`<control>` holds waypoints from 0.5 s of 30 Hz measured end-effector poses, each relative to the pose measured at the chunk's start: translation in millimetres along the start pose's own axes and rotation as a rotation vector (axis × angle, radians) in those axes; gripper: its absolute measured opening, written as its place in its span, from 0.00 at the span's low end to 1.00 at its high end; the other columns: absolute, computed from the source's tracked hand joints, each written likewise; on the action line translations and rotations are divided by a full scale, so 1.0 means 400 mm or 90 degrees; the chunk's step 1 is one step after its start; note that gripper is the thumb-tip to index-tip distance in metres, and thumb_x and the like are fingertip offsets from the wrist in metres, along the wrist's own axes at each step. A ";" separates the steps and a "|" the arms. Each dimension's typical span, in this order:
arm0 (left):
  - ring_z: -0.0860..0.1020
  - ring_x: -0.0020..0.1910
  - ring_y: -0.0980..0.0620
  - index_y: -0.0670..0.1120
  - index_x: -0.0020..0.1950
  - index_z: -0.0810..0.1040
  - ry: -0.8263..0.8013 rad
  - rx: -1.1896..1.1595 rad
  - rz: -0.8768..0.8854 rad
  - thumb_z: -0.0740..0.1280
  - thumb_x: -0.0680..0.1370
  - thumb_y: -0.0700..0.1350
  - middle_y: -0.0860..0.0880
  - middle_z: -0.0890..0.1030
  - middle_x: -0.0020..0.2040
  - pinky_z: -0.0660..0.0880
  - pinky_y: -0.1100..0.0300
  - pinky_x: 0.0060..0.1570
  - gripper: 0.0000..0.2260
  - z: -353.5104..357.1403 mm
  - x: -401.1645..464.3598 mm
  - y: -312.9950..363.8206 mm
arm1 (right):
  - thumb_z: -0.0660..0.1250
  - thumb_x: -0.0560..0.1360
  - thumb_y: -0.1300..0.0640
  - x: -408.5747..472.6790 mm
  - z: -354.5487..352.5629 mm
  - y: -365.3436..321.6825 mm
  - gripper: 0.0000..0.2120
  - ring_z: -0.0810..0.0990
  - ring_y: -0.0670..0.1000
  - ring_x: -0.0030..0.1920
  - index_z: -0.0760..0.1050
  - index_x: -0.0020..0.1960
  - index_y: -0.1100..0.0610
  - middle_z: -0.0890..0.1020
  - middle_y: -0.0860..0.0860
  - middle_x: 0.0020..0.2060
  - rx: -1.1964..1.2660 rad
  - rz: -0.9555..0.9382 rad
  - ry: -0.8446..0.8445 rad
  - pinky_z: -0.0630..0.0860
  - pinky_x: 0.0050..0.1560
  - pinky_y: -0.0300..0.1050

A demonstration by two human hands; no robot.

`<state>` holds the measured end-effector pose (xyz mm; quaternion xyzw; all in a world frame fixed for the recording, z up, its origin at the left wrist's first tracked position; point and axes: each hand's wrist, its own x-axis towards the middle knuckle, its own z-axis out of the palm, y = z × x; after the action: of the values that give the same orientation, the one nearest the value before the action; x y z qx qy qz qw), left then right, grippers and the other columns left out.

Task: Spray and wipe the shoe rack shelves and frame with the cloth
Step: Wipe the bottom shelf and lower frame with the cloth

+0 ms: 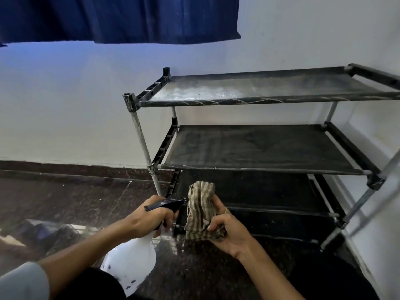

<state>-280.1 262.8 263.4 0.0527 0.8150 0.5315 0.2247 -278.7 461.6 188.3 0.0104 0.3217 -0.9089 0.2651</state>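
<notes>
A black shoe rack (pixel 255 146) with three fabric shelves and metal poles stands against the white wall. Its top shelf (pixel 238 88) shows a pale wet or dusty patch. My left hand (pixel 151 217) grips the black trigger head of a white spray bottle (pixel 132 263), with the nozzle pointing right at the cloth. My right hand (pixel 227 228) holds a bunched, striped beige cloth (pixel 201 208) upright in front of the lowest shelf.
A dark speckled floor (pixel 65 198) spreads to the left of the rack. A dark blue curtain (pixel 119 18) hangs above on the wall. A white wall or door edge (pixel 381 213) stands close on the right side of the rack.
</notes>
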 end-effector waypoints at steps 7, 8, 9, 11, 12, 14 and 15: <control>0.73 0.27 0.58 0.42 0.38 0.75 -0.008 0.066 -0.033 0.64 0.67 0.38 0.50 0.76 0.30 0.70 0.62 0.24 0.02 0.002 -0.001 -0.011 | 0.46 0.63 0.81 -0.021 -0.013 -0.014 0.41 0.80 0.58 0.52 0.77 0.62 0.50 0.80 0.59 0.55 0.004 -0.021 -0.004 0.72 0.58 0.52; 0.72 0.27 0.56 0.41 0.37 0.74 -0.004 0.079 -0.021 0.63 0.68 0.35 0.48 0.75 0.30 0.70 0.62 0.24 0.02 0.000 0.002 -0.012 | 0.47 0.62 0.81 -0.022 -0.014 -0.014 0.41 0.80 0.58 0.53 0.78 0.61 0.50 0.80 0.59 0.55 0.004 -0.023 -0.006 0.72 0.59 0.52; 0.72 0.27 0.54 0.40 0.35 0.73 0.002 0.090 -0.013 0.62 0.68 0.34 0.46 0.73 0.30 0.69 0.62 0.23 0.03 0.000 0.004 -0.011 | 0.48 0.60 0.80 -0.024 -0.016 -0.013 0.41 0.80 0.57 0.53 0.79 0.60 0.49 0.81 0.58 0.55 0.000 -0.025 -0.008 0.71 0.60 0.52; 0.70 0.26 0.52 0.39 0.33 0.73 0.003 0.108 -0.001 0.61 0.64 0.37 0.43 0.71 0.30 0.67 0.62 0.23 0.02 0.003 0.008 -0.006 | 0.51 0.59 0.79 -0.026 -0.018 -0.012 0.40 0.81 0.56 0.52 0.81 0.58 0.48 0.82 0.57 0.54 -0.011 -0.030 -0.014 0.71 0.61 0.52; 0.70 0.27 0.51 0.38 0.32 0.73 -0.005 0.121 0.003 0.61 0.63 0.38 0.44 0.71 0.29 0.67 0.62 0.23 0.03 0.006 0.009 -0.005 | 0.51 0.59 0.79 -0.026 -0.019 -0.012 0.40 0.82 0.56 0.52 0.81 0.57 0.48 0.82 0.56 0.53 -0.017 -0.031 -0.017 0.72 0.60 0.51; 0.69 0.28 0.50 0.36 0.34 0.74 -0.033 0.153 0.002 0.62 0.63 0.39 0.44 0.73 0.30 0.66 0.63 0.24 0.06 0.014 0.010 -0.005 | 0.49 0.61 0.80 -0.027 -0.024 -0.012 0.40 0.82 0.56 0.52 0.81 0.57 0.47 0.82 0.56 0.53 -0.023 -0.032 -0.019 0.73 0.59 0.51; 0.69 0.29 0.49 0.36 0.35 0.75 -0.055 0.168 0.003 0.62 0.63 0.40 0.45 0.74 0.31 0.65 0.63 0.24 0.07 0.016 0.009 -0.005 | 0.49 0.61 0.80 -0.026 -0.025 -0.012 0.40 0.82 0.56 0.52 0.81 0.57 0.47 0.82 0.57 0.53 -0.024 -0.031 -0.020 0.73 0.59 0.51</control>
<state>-280.4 268.5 258.2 0.1066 0.8672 0.4177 0.2492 -273.6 475.6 185.0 -0.0168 0.3343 -0.9091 0.2478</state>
